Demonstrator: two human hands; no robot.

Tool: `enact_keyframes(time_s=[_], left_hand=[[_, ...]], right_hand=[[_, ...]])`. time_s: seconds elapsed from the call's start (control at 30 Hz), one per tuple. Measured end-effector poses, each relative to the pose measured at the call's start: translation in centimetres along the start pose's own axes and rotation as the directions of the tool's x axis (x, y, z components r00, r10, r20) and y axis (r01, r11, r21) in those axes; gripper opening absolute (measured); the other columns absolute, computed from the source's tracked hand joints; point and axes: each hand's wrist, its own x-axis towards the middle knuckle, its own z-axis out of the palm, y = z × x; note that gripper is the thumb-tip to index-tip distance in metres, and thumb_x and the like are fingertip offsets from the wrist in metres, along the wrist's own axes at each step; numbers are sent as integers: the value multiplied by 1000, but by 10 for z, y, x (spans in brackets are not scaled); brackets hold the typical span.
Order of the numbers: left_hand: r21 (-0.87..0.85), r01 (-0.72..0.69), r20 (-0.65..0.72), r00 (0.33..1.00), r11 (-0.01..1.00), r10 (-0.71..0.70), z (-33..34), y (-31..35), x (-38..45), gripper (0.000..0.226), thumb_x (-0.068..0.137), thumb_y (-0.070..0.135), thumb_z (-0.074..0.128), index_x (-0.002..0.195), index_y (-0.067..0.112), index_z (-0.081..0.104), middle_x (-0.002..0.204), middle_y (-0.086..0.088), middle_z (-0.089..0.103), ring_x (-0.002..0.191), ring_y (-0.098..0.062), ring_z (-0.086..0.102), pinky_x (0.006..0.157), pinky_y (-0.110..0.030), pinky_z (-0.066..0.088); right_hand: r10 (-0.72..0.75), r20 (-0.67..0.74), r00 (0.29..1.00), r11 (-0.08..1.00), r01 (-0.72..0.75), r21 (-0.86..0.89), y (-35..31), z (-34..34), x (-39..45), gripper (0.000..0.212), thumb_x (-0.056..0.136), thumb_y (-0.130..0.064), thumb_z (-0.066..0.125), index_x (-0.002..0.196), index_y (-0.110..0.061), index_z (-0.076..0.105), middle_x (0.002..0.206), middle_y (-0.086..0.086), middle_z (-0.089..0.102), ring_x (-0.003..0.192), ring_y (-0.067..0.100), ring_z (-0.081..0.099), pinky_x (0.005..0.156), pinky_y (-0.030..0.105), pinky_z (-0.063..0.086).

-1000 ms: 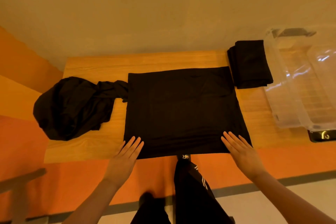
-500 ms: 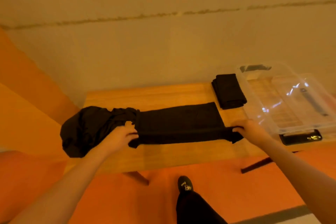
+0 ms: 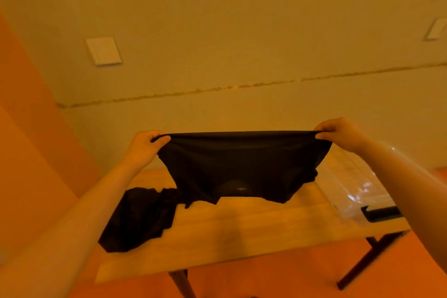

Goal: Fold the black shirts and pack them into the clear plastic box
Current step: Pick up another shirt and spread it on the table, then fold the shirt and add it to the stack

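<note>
Two bare forearms reach up and forward from the bottom corners, both raised above the table [image 3: 242, 232]. Left hand [image 3: 142, 146] has fingers curled over, pinching one end of the shirt's top edge; right hand [image 3: 338, 134] does the same at the other end, knuckles up. Held black shirt [image 3: 239, 164] is stretched taut between them in the air, partly folded, lower edge hanging uneven just above the tabletop, a small pale label showing near the bottom.

Step in hand, as I judge it: the fold is mid-way, with the shirt lifted to bring it over on itself. To do it well, keep the top edge level and tension even, lower so the hanging edge lands flat first, then lay the top down onto it with corners matched; avoid dragging it into the pile.

Further back on the left of the table sits a crumpled heap of unfolded black shirts [image 3: 140, 218], touching or just beside the hanging shirt's lower left corner, can't tell which. On the right, the clear plastic box [image 3: 350, 184] rests on the table, partly hidden by the right arm; contents not readable through the glare. A dark flat object [image 3: 382, 213] lies by its near edge. Behind is a plain wall with a switch plate [image 3: 103, 51].
</note>
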Motion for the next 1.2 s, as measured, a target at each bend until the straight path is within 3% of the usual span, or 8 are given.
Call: enact_keyframes(time_s=[0.13, 0.4, 0.6, 0.73, 0.8, 0.9, 1.03, 1.2], left_hand=[[-70, -1, -43, 999, 998, -2, -18, 6, -13, 16, 91, 18, 56, 79, 21, 64, 82, -3, 63, 78, -18, 59, 75, -36, 49], [-162, 52, 11, 999, 985, -51, -36, -2, -39, 10, 91, 13, 56, 85, 13, 65, 85, -6, 64, 81, -18, 61, 66, -27, 49], [-117, 169, 125, 980, 979, -154, -21, -28, -25, 10, 92, 13, 53, 92, 11, 63, 88, -4, 64, 79, -15, 62, 55, -17, 52], [-101, 328, 191, 933, 939, -306, 4, -60, 14, 14, 92, 14, 54, 102, 8, 63, 95, -10, 67, 82, -21, 67, 57, -20, 55], [-74, 404, 207, 901, 912, -383, 20, -82, 41, 13, 92, 15, 55, 100, 10, 63, 90, -9, 68, 69, -17, 68, 53, -21, 55], [8, 514, 208, 838, 858, -505, 55, -122, 91, 15, 90, 22, 58, 100, 12, 65, 85, -10, 68, 71, -25, 65, 66, -33, 56], [40, 590, 167, 792, 806, -588, 107, -181, 156, 10, 91, 17, 56, 94, 11, 63, 96, -13, 65, 92, -27, 61, 76, -30, 46], [93, 653, 69, 749, 752, -659, 157, -249, 202, 28, 93, 21, 54, 115, 3, 60, 113, -19, 61, 111, -34, 54, 94, -38, 43]], right_hand=[[-44, -84, 995, 997, 50, 65, -21, -13, -13, 12, 86, 1, 60, 86, -10, 65, 75, 0, 60, 71, 13, 54, 61, 16, 44], [-49, -74, 996, 990, 58, 132, -30, -15, -35, 23, 84, -2, 64, 74, -23, 65, 79, -3, 63, 75, 7, 56, 73, 28, 42], [11, 76, 997, 993, -20, 119, -11, 4, -17, 19, 84, 0, 63, 80, -19, 67, 83, 0, 64, 80, 10, 58, 80, 32, 42], [63, 188, 980, 994, -78, 73, 16, 32, 32, 16, 86, -1, 61, 83, -15, 66, 78, 0, 61, 75, 9, 55, 66, 22, 39], [106, 266, 958, 993, -116, 21, 36, 53, 71, 14, 88, -2, 58, 87, -13, 67, 82, 2, 62, 77, 10, 56, 65, 18, 41], [171, 360, 917, 985, -154, -75, 74, 100, 139, 11, 89, -2, 57, 90, -3, 68, 85, 5, 62, 80, 13, 57, 69, 19, 42], [239, 437, 867, 967, -171, -191, 129, 177, 228, 22, 90, -7, 56, 70, -4, 62, 73, 9, 58, 81, 27, 55, 67, 32, 36], [333, 464, 821, 905, -141, -401, 167, 254, 289, 23, 97, -11, 45, 113, -3, 60, 108, 17, 62, 93, 30, 57, 71, 33, 44]])
